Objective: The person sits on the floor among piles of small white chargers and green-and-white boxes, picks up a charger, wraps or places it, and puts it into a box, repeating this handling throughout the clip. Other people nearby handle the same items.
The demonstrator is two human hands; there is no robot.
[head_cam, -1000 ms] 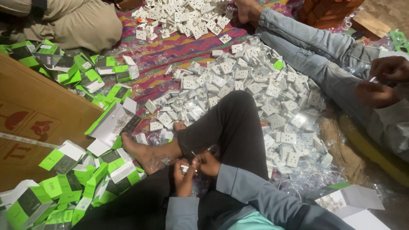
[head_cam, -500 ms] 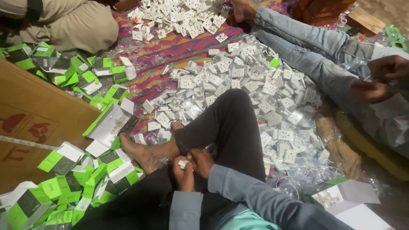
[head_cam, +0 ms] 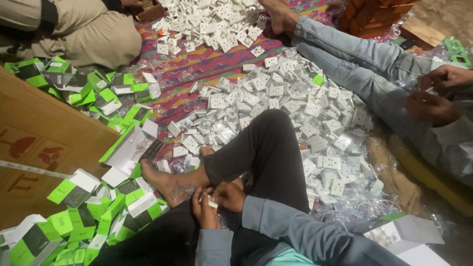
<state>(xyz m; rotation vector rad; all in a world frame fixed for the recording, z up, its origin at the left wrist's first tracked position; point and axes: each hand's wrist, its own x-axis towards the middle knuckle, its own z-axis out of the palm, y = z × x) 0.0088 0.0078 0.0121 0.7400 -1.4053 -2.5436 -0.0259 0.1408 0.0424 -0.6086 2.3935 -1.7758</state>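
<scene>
Together both hands [head_cam: 217, 203] pinch a white socket [head_cam: 212, 201] (mostly hidden).

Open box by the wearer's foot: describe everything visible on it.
The open box is a small carton, cardboard by the look, green and dark outside, plain white inside. Its flaps are splayed open, one white flap pointing up and right. It lies tilted on the floor among other green and white boxes, beside the brown cardboard sheet, just up and left of the bare foot. Neither hand touches it. I cannot tell whether anything is inside it.
</scene>
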